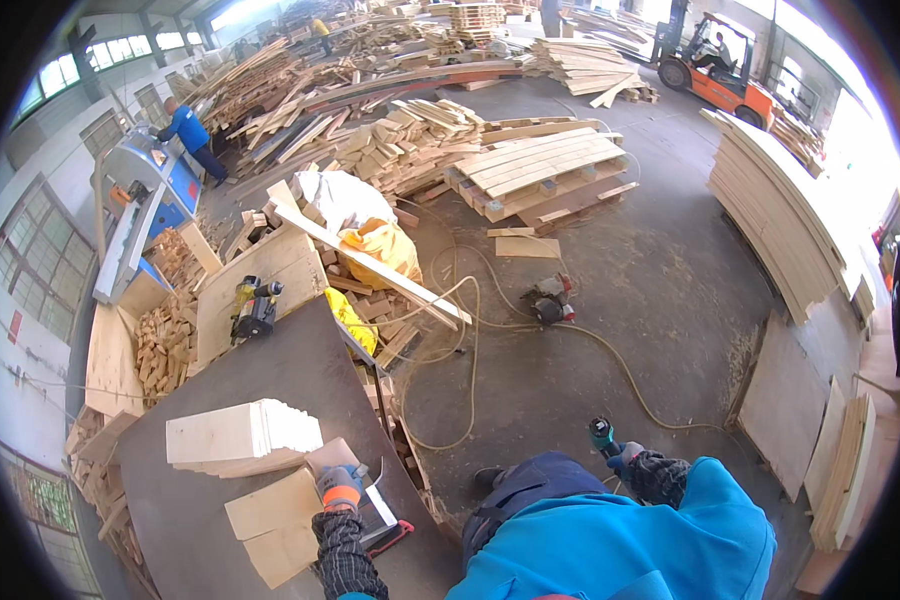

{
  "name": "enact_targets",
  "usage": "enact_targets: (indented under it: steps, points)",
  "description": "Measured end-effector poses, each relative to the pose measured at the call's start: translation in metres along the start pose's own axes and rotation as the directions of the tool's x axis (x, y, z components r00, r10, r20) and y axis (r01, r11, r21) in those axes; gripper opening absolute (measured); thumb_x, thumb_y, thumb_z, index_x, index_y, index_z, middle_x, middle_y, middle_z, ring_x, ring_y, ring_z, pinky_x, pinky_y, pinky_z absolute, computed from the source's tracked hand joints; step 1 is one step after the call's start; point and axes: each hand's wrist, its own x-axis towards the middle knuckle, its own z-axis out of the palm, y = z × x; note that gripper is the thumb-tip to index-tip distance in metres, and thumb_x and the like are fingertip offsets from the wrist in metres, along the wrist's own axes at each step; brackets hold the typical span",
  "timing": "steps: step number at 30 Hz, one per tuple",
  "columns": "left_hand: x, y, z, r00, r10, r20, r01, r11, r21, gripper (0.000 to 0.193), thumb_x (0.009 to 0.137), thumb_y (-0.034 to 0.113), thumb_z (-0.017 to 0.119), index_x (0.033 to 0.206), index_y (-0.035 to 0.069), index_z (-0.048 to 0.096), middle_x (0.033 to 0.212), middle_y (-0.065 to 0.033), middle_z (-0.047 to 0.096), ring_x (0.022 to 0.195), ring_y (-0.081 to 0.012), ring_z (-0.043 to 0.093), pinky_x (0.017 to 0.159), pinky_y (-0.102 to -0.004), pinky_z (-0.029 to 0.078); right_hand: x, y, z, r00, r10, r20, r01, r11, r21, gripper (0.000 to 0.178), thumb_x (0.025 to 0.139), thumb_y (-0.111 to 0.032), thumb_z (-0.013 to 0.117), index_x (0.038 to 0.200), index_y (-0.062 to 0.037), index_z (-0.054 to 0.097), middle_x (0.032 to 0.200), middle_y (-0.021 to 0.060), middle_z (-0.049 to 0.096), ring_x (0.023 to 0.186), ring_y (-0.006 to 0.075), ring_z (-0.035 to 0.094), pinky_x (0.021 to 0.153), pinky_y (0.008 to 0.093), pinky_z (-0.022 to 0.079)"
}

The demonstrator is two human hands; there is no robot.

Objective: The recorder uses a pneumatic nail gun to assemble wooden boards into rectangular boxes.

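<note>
Plywood pieces (270,505) are lying flat on the dark worktable (175,525) to our left, just beside a squared stack of pale boards (235,440). With our left hand (340,487), gloved in grey with an orange cuff, we are reaching over the right end of the pieces; its fingers are pointing away from us and looking slightly bent, but we cannot tell whether they are gripping anything or only resting. A metal tool with a red-and-black edge (390,537) is lying just right of that hand.

With our right hand (625,458), also gloved, we are holding a green-and-black tool (601,432) out over the floor, the fingers wrapping around its body.

Farther along the table side, we are noting a yellow-and-black power tool (255,312). A yellowish hose (620,362) is snaking across the floor near a red-and-grey machine (550,298). Beyond, a co-worker in blue (186,130) is leaning toward a blue-and-white machine (160,175), and an orange forklift (725,95) is standing at far right.
</note>
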Motion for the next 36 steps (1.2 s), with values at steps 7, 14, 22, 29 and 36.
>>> enact_targets:
  steps: [7,14,22,29,36]
  points:
    - [-0.011,-0.001,0.007,0.993,-0.114,0.0,0.114,0.993,-0.037,0.021,0.092,0.032,0.075,0.104,0.017,0.082,0.1,-0.0178,0.08,0.095,-0.0435,0.075,0.084,-0.0552,0.058,-0.004,-0.006,0.003,1.0,0.015,0.013,-0.016,0.999,0.033,0.04,0.084,-0.027,0.084,0.116,-0.0038,0.079,0.088,0.0107,0.078,0.078,0.0242,0.076,0.071,0.0416,0.059]
    - [-0.017,-0.002,0.013,0.994,-0.1,-0.053,0.092,0.987,-0.132,0.02,0.087,0.03,0.08,0.102,0.015,0.078,0.101,-0.0176,0.079,0.095,-0.0427,0.075,0.083,-0.0528,0.058,-0.003,-0.001,0.003,1.0,0.004,0.025,-0.005,0.999,0.05,0.042,0.083,-0.026,0.083,0.119,-0.0051,0.079,0.087,0.0103,0.077,0.077,0.024,0.075,0.07,0.041,0.059]
    - [0.001,0.003,0.006,0.992,-0.128,0.014,0.125,0.931,-0.342,0.027,0.095,0.031,0.077,0.116,0.014,0.081,0.106,-0.0176,0.08,0.097,-0.0382,0.077,0.086,-0.048,0.059,-0.01,-0.003,-0.003,0.999,0.039,-0.002,-0.039,0.999,-0.003,0.046,0.082,-0.029,0.084,0.121,-0.0063,0.079,0.089,0.0106,0.078,0.08,0.0239,0.076,0.074,0.0406,0.06]
    - [0.007,-0.025,0.009,0.987,-0.118,0.111,0.161,0.649,-0.744,0.035,0.1,0.029,0.078,0.12,0.001,0.08,0.103,-0.0054,0.082,0.09,-0.0159,0.073,0.083,-0.0349,0.058,-0.001,0.013,0.005,0.999,0.031,0.016,-0.032,0.999,0.03,0.046,0.085,-0.034,0.083,0.119,-0.0032,0.077,0.091,0.0099,0.079,0.082,0.0236,0.077,0.075,0.0391,0.06]
    - [0.014,-0.03,0.012,0.973,-0.21,0.093,0.196,0.547,-0.814,0.039,0.1,0.035,0.081,0.11,-0.002,0.081,0.089,-0.003,0.077,0.077,-0.0131,0.065,0.075,-0.0322,0.056,-0.011,0.026,0.01,0.999,0.051,-0.003,-0.051,0.998,0.046,0.038,0.084,-0.031,0.083,0.111,-0.0039,0.079,0.088,0.0105,0.078,0.076,0.024,0.075,0.07,0.0398,0.058]
